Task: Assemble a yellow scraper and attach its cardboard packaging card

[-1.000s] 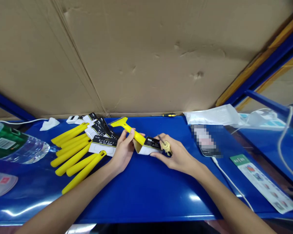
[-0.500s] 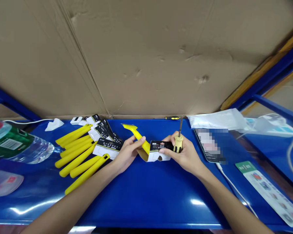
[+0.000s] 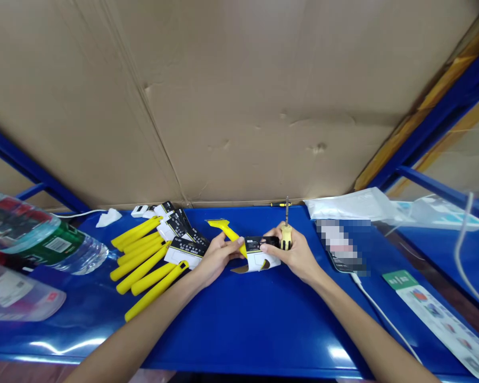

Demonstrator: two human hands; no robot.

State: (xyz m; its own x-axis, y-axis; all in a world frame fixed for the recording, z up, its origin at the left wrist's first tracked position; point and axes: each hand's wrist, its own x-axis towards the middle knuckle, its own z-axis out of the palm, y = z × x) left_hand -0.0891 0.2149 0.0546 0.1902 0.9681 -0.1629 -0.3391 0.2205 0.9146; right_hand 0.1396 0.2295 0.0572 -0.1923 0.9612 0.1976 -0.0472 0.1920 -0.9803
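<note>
Scraper (image 3: pixel 232 234) in yellow plastic is up over the middle of the blue table (image 3: pixel 239 324), head tipped up and leftward, with the left hand (image 3: pixel 215 259) pinching its handle between thumb and fingers. Right hand (image 3: pixel 298 256) is doing double duty, gripping a screwdriver (image 3: pixel 286 235) shaft-up plus a curled black-and-white card (image 3: pixel 256 257) at the handle's lower end. Off left there's a bunch of yellow handles (image 3: pixel 142 268) lying fanned out, bottle (image 3: pixel 58 243) just beyond them.
</note>
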